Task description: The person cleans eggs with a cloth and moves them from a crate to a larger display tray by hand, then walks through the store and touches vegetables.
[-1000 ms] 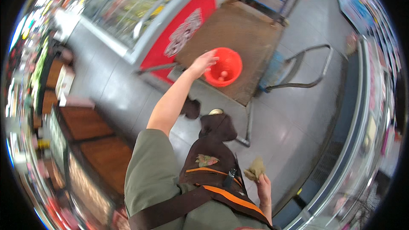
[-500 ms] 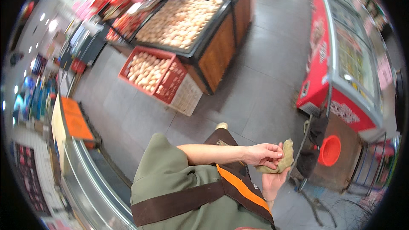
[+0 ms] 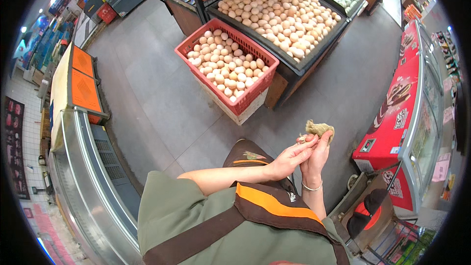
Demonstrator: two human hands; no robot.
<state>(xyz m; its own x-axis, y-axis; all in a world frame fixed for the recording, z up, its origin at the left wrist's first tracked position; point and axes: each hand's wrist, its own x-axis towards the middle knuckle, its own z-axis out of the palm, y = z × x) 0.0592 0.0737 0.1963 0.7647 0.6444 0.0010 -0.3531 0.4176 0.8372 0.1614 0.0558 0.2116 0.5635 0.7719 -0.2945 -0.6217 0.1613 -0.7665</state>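
Observation:
A bunched olive-beige cloth (image 3: 321, 130) with a frayed edge sits at the fingertips of both my hands, in front of my body. My right hand (image 3: 315, 157), with a thin bangle at the wrist, has its fingers closed on it. My left hand (image 3: 288, 161) comes across from the left, its fingers closed against the cloth's lower edge and touching the right hand's fingers; part of its grip is hidden. Beyond them stands a red plastic crate (image 3: 267, 60) full of brown eggs (image 3: 230, 71), raised on a pale base.
Behind the crate is a dark-rimmed egg display stand (image 3: 294, 71). A red chest freezer (image 3: 387, 113) lines the right side, with a cart holding a red bucket (image 3: 369, 216) near it. A glass-topped counter (image 3: 91, 181) and an orange-panelled box (image 3: 88, 88) stand left. Grey tile floor lies between.
My view has turned, bringing the egg crate closer to the middle. The cloth, spread over my hands before, is now bunched higher at the fingertips, and my hands have come together.

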